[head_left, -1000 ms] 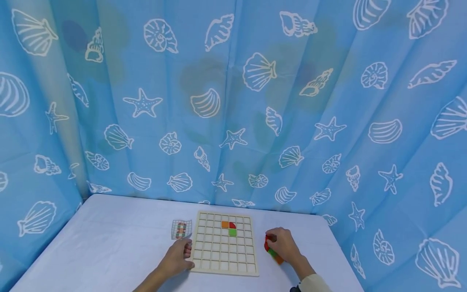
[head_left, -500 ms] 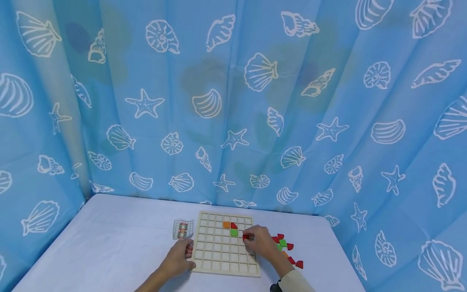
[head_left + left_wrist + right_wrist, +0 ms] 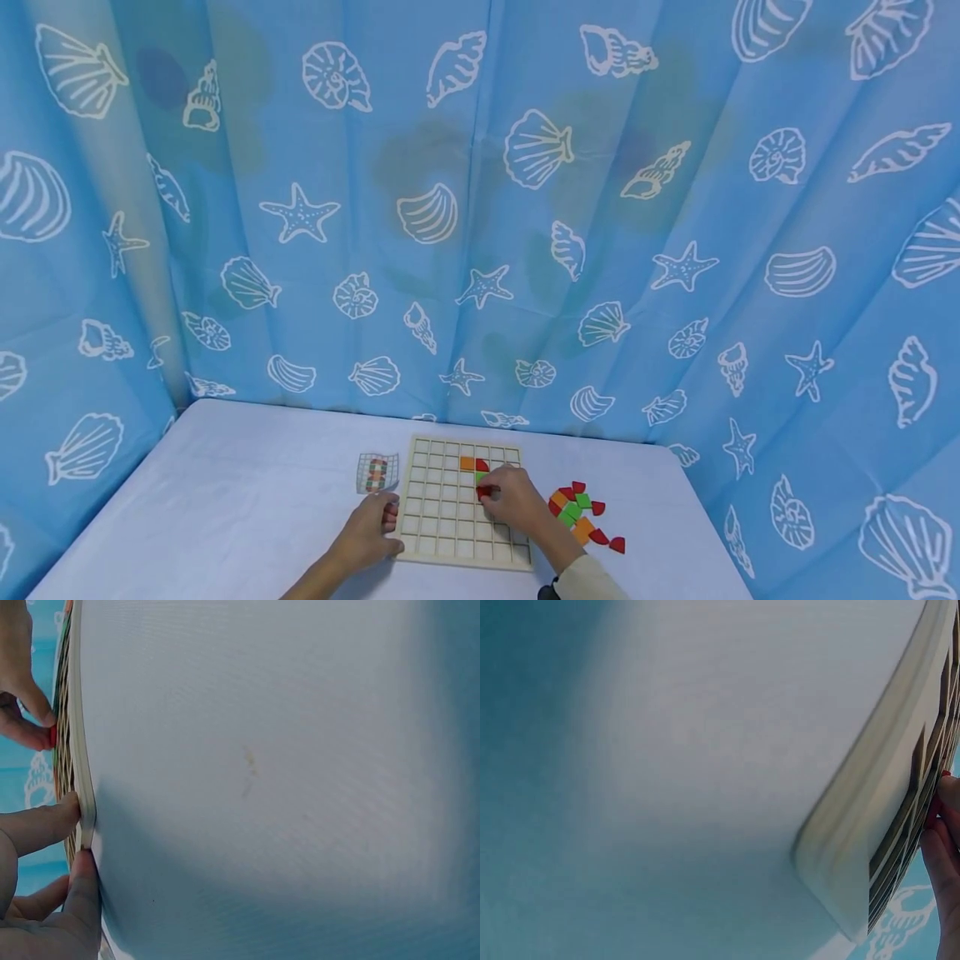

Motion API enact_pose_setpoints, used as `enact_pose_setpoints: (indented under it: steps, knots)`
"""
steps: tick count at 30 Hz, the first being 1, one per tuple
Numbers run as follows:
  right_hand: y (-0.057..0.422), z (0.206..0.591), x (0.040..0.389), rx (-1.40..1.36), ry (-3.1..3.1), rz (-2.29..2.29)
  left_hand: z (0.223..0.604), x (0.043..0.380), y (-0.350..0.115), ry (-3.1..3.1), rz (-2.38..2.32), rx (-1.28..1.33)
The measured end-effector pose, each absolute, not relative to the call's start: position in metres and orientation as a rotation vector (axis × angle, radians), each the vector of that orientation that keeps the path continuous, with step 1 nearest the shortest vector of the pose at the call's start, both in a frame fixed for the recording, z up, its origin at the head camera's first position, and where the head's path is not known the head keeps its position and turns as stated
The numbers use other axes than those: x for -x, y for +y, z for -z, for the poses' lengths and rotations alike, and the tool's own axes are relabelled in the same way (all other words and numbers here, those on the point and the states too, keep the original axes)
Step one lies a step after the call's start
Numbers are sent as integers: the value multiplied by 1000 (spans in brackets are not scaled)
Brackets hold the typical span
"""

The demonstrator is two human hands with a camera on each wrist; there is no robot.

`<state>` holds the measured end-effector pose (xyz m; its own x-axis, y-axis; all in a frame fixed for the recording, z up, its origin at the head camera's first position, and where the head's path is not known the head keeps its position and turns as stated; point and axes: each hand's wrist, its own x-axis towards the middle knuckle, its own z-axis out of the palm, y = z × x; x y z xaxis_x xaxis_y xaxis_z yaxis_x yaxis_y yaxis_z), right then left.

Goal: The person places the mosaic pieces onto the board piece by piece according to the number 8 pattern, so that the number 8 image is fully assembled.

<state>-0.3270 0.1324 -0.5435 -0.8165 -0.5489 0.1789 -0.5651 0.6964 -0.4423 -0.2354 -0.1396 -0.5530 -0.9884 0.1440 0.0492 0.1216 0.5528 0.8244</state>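
A pale wooden grid board [image 3: 465, 564] lies on the table. In its upper part sit an orange square [image 3: 467, 463], a red quarter-round piece [image 3: 482, 464] and a green square [image 3: 480, 476], partly behind fingers. My right hand [image 3: 519, 502] pinches another red piece [image 3: 483, 494] over the cells just below the green one; the fingers mostly cover its shape. At the board's left edge, my left hand [image 3: 366, 533] holds the frame. In the left wrist view, two of its fingertips [image 3: 84, 861] meet the board's rim [image 3: 84, 772].
Loose red [image 3: 617, 545], green [image 3: 583, 501] and orange pieces [image 3: 582, 530] lie in a cluster right of the board, beside my right forearm. A gridded pattern card [image 3: 377, 473] lies to its left. A blue shell-print curtain [image 3: 480, 250] hangs behind the white table.
My right hand has left the loose pieces at the right and moved left over the board, carrying a red piece. My left hand stays at the board's edge.
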Motion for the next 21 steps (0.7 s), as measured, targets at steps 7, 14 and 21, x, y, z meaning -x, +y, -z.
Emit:
enact_pose_setpoints:
  steps: [7, 14, 21]
  knots:
    - [130, 542, 327, -927, -2909, -719, 552, 236, -140, 2751, -1448, -218]
    - [127, 539, 329, -908, -2914, -704, 553, 236, -140, 2744, -1449, -220]
    - [125, 543, 330, -894, -2871, -702, 553, 236, -141, 2728, -1481, -252]
